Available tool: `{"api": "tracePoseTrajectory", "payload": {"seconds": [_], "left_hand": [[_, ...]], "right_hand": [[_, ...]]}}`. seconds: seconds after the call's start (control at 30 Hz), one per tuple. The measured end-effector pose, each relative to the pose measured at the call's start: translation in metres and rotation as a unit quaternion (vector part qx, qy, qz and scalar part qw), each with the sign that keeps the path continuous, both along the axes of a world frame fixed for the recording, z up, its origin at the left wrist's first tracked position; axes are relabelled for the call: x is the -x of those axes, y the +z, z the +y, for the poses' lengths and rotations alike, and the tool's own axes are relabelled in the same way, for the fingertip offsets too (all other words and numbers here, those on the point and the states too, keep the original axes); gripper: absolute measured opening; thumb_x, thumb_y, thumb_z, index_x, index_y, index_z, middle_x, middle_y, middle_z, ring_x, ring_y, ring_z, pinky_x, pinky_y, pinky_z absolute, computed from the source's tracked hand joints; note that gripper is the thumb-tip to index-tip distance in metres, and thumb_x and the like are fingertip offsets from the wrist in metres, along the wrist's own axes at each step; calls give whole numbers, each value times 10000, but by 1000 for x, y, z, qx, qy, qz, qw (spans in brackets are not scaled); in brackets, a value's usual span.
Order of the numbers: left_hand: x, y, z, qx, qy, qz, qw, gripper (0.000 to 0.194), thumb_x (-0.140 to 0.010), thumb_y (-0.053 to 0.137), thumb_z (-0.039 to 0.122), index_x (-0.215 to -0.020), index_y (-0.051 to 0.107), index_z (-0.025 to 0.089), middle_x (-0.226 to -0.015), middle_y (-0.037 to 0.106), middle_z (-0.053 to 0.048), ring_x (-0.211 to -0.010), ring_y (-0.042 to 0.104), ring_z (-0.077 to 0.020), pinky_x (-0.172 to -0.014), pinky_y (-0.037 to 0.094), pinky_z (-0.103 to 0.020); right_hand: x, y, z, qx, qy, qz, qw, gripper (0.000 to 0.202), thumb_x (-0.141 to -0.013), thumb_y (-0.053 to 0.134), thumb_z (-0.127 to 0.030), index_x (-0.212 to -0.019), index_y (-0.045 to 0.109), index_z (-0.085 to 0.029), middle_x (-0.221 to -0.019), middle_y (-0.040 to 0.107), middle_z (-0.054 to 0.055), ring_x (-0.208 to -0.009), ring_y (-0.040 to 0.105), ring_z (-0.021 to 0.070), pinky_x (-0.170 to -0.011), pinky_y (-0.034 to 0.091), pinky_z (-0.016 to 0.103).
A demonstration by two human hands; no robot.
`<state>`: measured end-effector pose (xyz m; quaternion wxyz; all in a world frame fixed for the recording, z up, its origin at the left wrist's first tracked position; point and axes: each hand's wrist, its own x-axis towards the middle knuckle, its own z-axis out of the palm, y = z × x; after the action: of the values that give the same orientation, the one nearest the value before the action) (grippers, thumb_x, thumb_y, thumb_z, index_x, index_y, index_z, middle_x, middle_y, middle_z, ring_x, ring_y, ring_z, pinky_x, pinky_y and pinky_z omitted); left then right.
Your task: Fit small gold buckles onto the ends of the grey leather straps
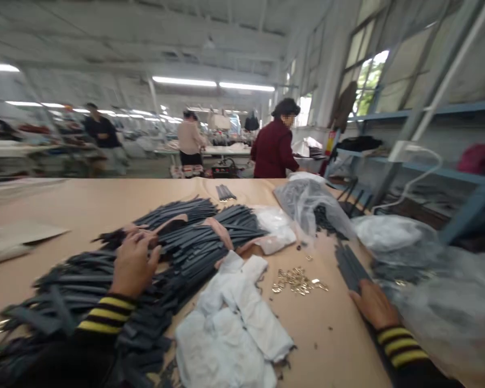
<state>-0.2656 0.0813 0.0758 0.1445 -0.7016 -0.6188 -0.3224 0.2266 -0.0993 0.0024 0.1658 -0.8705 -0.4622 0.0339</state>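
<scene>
Left hand (pixel 134 264), at nine o'clock on the table (pixel 315 328): fingers loosely bent and a little apart, thumb held away, nothing seen pinched; it lies over the heap of dark strips (pixel 81 275), beside a pinkish band. Right hand (pixel 375 304), at four o'clock: palm down on a narrow stack of dark strips (pixel 350 264), fingers close together, thumb out to the side; cannot tell whether it pinches them. The stack points away toward two o'clock from the wearer. Both cuffs black with yellow stripes. Between the hands, toward six o'clock, a crumpled white cloth (pixel 230 323); just right of it, gold-coloured metal pieces (pixel 299 281) loosely scattered, dark specks near. At eleven, bundles of dark strips (pixel 210 237) wrapped with pinkish bands; beyond, at twelve, a small separate row of strips (pixel 225 193). At one, a clear plastic bag (pixel 313 202) with dark pieces in and beside it. At three, past the right hand, more plastic bags (pixel 400 240), contents partly hidden. Far out at nine, a pale sheet (pixel 18 240). Beyond the table: person in maroon (pixel 272 148) near twelve, person in a light top (pixel 189 137) toward eleven, person in dark clothes (pixel 102 132) at ten. Blurred in places.
</scene>
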Motion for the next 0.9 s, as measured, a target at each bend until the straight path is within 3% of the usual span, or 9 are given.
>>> {"api": "tracePoseTrajectory", "payload": {"seconds": [0.07, 0.17, 0.23, 0.33, 0.43, 0.53, 0.6, 0.67, 0.9], "left_hand": [[-62, -4, -24, 34, -156, -51, 986, 373, -760, 347, 406, -980, 509, 153, -1115, 506, -69, -1090, 424, -213, -959, 299, -357], [-153, -10, -72, 162, -340, -145, 915, 329, -775, 380, 381, -982, 523, 169, -1050, 558, -65, -1015, 483, -189, -923, 348, -315], [-202, -14, -96, 246, -416, -192, 854, 296, -792, 383, 362, -963, 539, 176, -1004, 581, -60, -966, 507, -184, -880, 379, -312], [-250, -25, -109, 331, -458, -265, 781, 271, -795, 395, 354, -877, 565, 159, -872, 606, -60, -834, 545, -168, -773, 426, -297], [-272, -44, -105, 419, -445, -381, 694, 336, -782, 414, 406, -967, 510, 143, -892, 594, -77, -748, 570, -152, -626, 459, -264], [-282, -67, -95, 451, -403, -497, 622, 423, -764, 410, 489, -984, 458, 131, -840, 593, -79, -578, 556, -112, -439, 406, -199], [-286, -81, -89, 446, -378, -528, 616, 427, -745, 410, 535, -825, 471, 120, -614, 564, -26, -422, 472, -75, -370, 337, -174], [-289, -90, -87, 439, -361, -538, 622, 434, -721, 418, 569, -718, 441, 136, -467, 484, 26, -351, 402, -59, -350, 309, -169], [-289, -88, -93, 440, -387, -487, 647, 443, -732, 384, 570, -705, 481, 139, -509, 530, -1, -422, 479, -107, -376, 359, -208]], "right_hand": [[-14, -7, 8, 27, -9, 15, 999, 141, -745, 530, -235, -802, 568, -113, -848, 615, 151, -865, 573, 247, -711, 410, 334], [-23, -14, 18, 21, -22, 21, 999, 116, -740, 486, -239, -752, 553, -145, -806, 626, 126, -809, 581, 228, -673, 392, 307], [-24, -12, 18, 9, -16, 31, 999, 126, -745, 451, -238, -703, 535, -155, -741, 622, 102, -745, 579, 208, -647, 387, 294], [-16, 4, 11, -20, 13, 48, 999, 174, -761, 404, -258, -649, 499, -166, -660, 598, 63, -662, 563, 175, -617, 389, 271], [6, 25, 0, -60, 100, 113, 987, 175, -768, 387, -274, -658, 481, -174, -626, 582, 15, -619, 558, 135, -584, 403, 223], [34, 31, -7, -30, 244, 328, 912, 94, -735, 406, -226, -691, 472, -174, -592, 558, -24, -528, 537, 106, -491, 385, 192], [45, 24, -5, 5, 268, 378, 886, 57, -695, 413, -164, -691, 470, -167, -561, 545, -34, -494, 511, 91, -461, 353, 176], [49, 16, 1, 9, 278, 376, 884, 53, -664, 431, -130, -674, 475, -158, -563, 540, -32, -516, 505, 83, -475, 342, 167], [80, 10, 37, -39, 287, 426, 857, 123, -767, 420, -254, -708, 463, -155, -564, 496, -39, -437, 440, 60, -430, 348, 166]]}}
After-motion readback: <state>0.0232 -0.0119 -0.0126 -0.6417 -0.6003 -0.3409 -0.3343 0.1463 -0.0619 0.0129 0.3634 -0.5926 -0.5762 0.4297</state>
